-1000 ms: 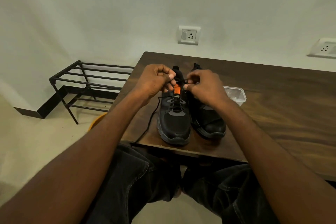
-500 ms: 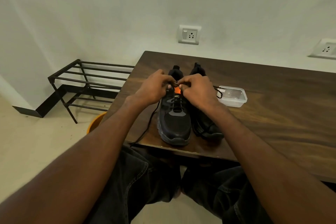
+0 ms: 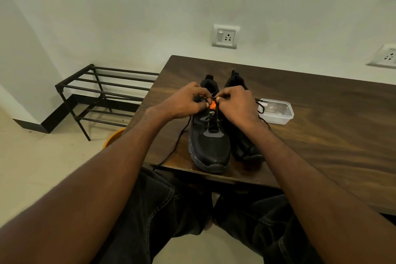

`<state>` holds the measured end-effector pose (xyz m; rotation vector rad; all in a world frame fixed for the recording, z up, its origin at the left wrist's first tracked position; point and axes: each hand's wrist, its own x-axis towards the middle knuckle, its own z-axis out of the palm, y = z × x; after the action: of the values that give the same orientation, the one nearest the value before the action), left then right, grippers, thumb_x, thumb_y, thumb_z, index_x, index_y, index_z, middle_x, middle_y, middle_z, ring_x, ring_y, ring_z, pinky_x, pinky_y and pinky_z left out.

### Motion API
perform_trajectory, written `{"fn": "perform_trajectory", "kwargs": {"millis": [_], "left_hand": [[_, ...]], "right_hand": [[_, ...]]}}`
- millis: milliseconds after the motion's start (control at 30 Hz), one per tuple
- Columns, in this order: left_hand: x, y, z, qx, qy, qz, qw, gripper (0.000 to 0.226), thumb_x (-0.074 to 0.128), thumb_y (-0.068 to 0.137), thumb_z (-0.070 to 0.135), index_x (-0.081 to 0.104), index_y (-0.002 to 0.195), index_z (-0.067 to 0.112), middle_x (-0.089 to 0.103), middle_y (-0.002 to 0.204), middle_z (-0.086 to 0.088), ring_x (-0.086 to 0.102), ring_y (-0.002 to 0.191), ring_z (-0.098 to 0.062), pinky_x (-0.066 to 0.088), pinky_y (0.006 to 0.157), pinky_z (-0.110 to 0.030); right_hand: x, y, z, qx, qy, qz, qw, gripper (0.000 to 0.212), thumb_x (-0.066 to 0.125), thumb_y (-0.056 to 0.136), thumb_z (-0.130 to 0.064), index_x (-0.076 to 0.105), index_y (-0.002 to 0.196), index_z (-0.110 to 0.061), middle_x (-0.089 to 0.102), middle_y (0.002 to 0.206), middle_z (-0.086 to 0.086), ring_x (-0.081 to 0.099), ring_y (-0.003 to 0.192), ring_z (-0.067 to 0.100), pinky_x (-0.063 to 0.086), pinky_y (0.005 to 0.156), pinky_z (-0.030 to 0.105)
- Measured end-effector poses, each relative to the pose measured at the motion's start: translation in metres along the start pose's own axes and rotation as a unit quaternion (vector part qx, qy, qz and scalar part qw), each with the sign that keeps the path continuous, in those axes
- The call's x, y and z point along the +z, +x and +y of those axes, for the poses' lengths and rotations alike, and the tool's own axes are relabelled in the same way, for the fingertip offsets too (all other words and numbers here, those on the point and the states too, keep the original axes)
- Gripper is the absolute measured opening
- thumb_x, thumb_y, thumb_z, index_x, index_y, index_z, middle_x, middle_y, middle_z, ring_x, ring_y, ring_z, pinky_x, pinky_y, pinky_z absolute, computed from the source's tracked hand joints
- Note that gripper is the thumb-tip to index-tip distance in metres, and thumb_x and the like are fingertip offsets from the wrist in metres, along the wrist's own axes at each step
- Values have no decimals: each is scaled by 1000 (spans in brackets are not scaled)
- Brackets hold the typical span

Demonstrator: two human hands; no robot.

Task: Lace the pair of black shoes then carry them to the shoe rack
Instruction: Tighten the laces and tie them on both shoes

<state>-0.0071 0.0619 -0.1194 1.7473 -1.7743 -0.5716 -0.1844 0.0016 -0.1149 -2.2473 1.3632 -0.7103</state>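
Observation:
Two black shoes stand side by side near the front edge of the dark wooden table [image 3: 321, 113], toes toward me. The left shoe [image 3: 211, 146] has an orange patch on its tongue and a black lace [image 3: 177, 146] trailing off the table's edge. The right shoe [image 3: 242, 143] is partly hidden behind my right forearm. My left hand [image 3: 184, 103] and my right hand [image 3: 235, 105] meet over the left shoe's upper eyelets, each pinching the lace with curled fingers. The black metal shoe rack [image 3: 102, 92] stands on the floor to the left.
A clear plastic container [image 3: 276, 111] sits on the table right of the shoes, with a loop of lace beside it. An orange object [image 3: 113, 137] shows on the floor under the table's left corner. Wall sockets [image 3: 225, 36] are behind. My knees are under the table.
Both hands have drawn closer together and moved slightly farther up the left shoe; a loop of lace now shows beside the plastic container.

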Motion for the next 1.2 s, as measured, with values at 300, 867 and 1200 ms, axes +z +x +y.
{"fn": "perform_trajectory", "kwargs": {"millis": [300,867,1200], "left_hand": [[1,-3,-3,48,41,-31,998,17,72,95,19,77,103,34,50,118,2,51,105,-9,45,89,-17],[3,-1,1,40,-9,-41,998,13,68,96,17,69,98,30,56,116,3,57,104,-10,54,97,-38],[-6,-7,-1,-9,-68,-42,997,35,58,98,-3,59,123,22,60,108,7,65,95,-9,53,68,-12]], "right_hand": [[0,1,3,10,14,-6,1000,17,67,97,-25,81,106,-31,77,94,-5,70,88,14,52,75,29],[-6,0,5,-13,-4,-38,999,20,68,97,-25,77,113,-33,72,85,-9,70,81,12,60,75,35],[-9,0,2,-45,-51,-40,997,20,68,97,-34,77,115,-35,77,106,-7,69,96,15,60,87,43]]}}
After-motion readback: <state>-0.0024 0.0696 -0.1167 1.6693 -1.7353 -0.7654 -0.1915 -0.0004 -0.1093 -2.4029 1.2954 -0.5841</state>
